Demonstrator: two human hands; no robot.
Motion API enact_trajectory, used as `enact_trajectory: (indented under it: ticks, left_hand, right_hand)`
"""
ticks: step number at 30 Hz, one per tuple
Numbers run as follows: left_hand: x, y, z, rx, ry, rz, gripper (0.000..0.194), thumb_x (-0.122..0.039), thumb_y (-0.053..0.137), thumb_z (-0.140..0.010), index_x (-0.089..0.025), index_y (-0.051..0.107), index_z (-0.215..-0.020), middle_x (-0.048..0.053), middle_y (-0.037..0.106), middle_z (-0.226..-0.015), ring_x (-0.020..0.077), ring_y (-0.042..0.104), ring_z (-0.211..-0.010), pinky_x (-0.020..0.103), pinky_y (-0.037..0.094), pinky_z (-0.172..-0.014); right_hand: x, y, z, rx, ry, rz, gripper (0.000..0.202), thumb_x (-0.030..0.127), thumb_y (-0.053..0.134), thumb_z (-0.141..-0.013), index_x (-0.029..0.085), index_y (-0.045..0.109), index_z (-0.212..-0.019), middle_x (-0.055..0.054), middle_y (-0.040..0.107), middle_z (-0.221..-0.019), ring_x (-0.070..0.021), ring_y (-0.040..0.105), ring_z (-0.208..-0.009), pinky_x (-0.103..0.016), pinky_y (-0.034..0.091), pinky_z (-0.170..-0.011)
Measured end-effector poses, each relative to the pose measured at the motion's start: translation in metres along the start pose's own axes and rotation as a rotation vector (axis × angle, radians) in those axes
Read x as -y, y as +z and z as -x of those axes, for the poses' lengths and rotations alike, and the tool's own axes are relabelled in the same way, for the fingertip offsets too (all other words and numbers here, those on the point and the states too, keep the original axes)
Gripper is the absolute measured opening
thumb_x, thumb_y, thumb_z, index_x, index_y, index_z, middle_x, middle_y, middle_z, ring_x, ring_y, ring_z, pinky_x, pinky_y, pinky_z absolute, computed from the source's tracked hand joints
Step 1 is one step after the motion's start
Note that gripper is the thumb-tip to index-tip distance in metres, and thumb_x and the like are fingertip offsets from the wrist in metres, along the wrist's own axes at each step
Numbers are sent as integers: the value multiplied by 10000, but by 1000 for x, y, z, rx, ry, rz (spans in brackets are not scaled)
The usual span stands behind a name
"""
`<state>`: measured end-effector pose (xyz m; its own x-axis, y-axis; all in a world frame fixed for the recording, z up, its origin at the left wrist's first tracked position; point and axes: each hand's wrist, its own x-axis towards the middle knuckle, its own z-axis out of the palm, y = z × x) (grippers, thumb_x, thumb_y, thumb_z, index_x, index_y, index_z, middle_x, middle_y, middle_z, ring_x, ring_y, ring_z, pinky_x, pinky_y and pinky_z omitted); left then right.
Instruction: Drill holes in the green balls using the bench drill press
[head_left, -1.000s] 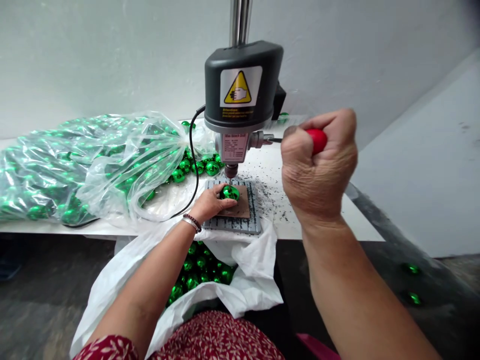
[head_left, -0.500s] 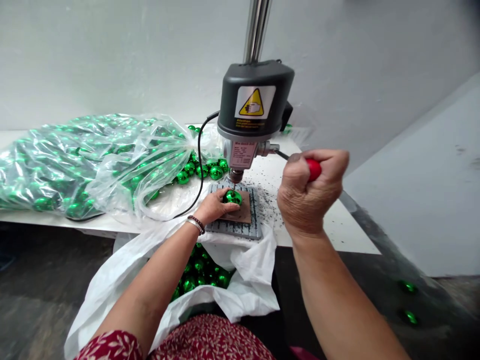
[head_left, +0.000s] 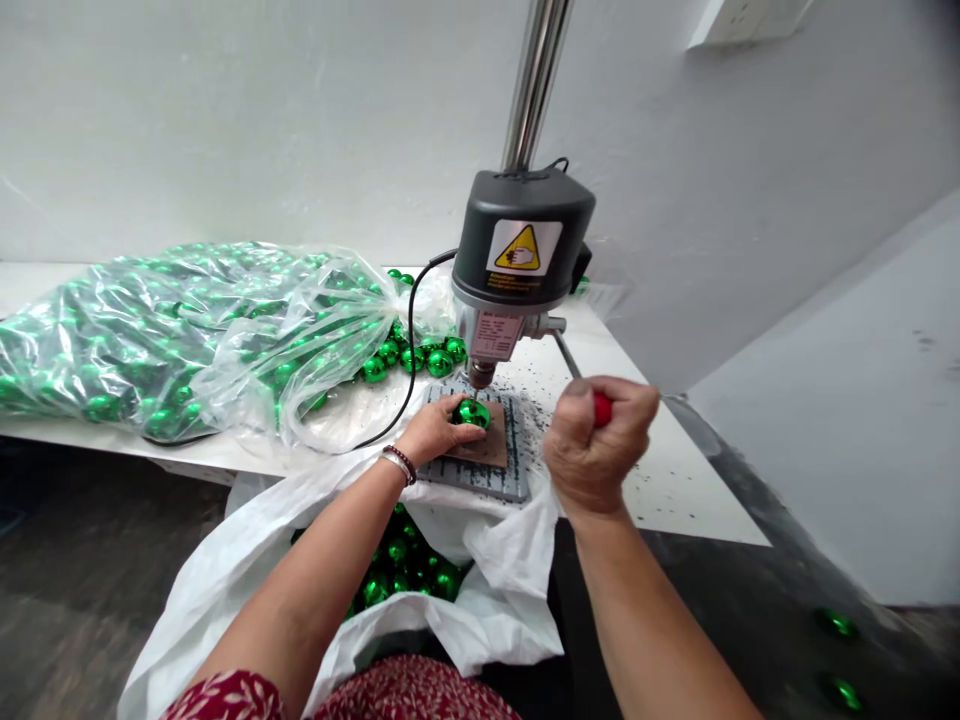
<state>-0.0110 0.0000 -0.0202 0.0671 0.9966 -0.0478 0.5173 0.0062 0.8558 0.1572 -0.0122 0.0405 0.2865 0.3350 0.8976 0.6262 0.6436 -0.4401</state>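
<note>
The white flat-topped table [head_left: 697, 485] bears a bulging clear plastic bag [head_left: 247, 300] of shiny green balls, and to its right stands the black and grey metal bench drill [head_left: 517, 195], which looks heavy and rigid. Under the drill head lies its grey slotted metal base plate [head_left: 480, 482], strewn with dark shavings. The right hand [head_left: 596, 445] is closed in a fist around the red rounded knob [head_left: 602, 409] of the drill's lever; that knob looks hard and smooth, best taken with the whole palm. The left hand [head_left: 431, 432] pinches the glossy green metallic-looking ball [head_left: 471, 414] from its left side, fingers behind and thumb in front. That ball sits on the flat brown square board [head_left: 491, 448] on the plate, directly below the thin metal drill bit [head_left: 475, 394]; whether the tip touches it is too small to tell. The ball is probably light, thin-shelled and slick, liable to roll or crack if squeezed hard, so a low hold around its sides, clear of the bit, seems best.
</note>
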Motion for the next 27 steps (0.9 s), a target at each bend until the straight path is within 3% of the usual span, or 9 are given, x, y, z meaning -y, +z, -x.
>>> enact_trajectory:
  ticks: [3, 7, 12, 17, 20, 22, 24, 27]
  left_hand:
    - [0, 1, 0, 4, -2, -10, 476, -366, 762, -717, -220, 705, -1167, 0, 705, -968, 202, 635, -919, 294, 495, -857]
    - [-2, 3, 1, -30, -19, -44, 502, -355, 767, -705, -215, 694, -1182, 12, 694, -982, 201, 628, -908, 304, 494, -866]
    - [1, -3, 17, -26, 26, 41, 550, -329, 760, -702, -200, 659, -1227, 4, 699, -967, 179, 622, -878, 271, 488, -814]
    - [16, -44, 64, 42, 54, -14, 558, -326, 759, -686, -198, 667, -1222, 13, 710, -1041, 178, 625, -891, 269, 489, -825]
    - [25, -80, 99, 138, -21, -80, 621, -355, 777, -679, -204, 667, -1272, 24, 723, -1011, 182, 633, -855, 272, 493, -792]
    - [30, -101, 114, 198, -103, -136, 648, -397, 794, -673, -195, 677, -1277, 21, 726, -880, 166, 615, -733, 255, 482, -696]
    - [32, -115, 116, 133, -142, -146, 628, -441, 772, -700, -182, 686, -1265, 28, 724, -814, 159, 593, -663, 248, 468, -636]
    - [30, -122, 90, -46, -142, -146, 505, -433, 650, -814, -162, 697, -1238, 70, 750, -885, 172, 630, -691, 263, 494, -671]
  right_hand:
    - [0, 0, -3, -7, 0, -9, 154, 296, 513, -881, 163, 500, -807, 21, 542, -668, -40, 469, -552, -179, 378, -540]
    - [9, 9, -47, -2, 54, -12, 209, 343, 501, -891, 159, 504, -794, 18, 526, -682, -40, 453, -587, -187, 365, -559]
    - [29, 17, -101, 208, 357, 88, 181, 235, 558, -872, 136, 463, -755, 68, 403, -626, -19, 327, -587, -188, 310, -632]
    - [34, 18, -104, 207, 400, 114, 138, 187, 559, -877, 121, 478, -787, 77, 400, -632, -13, 305, -596, -190, 296, -651]
    - [27, 22, -101, 157, 353, 91, 127, 143, 567, -848, 131, 472, -765, 68, 434, -634, -11, 317, -584, -195, 314, -638]
    - [22, 24, -100, 129, 339, 97, 132, 129, 582, -827, 137, 472, -755, 55, 469, -650, -15, 356, -592, -202, 329, -638]
    - [20, 25, -100, 121, 340, 105, 126, 151, 591, -828, 140, 482, -765, 45, 495, -671, -22, 397, -609, -208, 344, -646]
    - [18, 23, -99, 137, 339, 117, 122, 205, 593, -848, 134, 513, -791, 32, 510, -705, -33, 430, -636, -224, 363, -665]
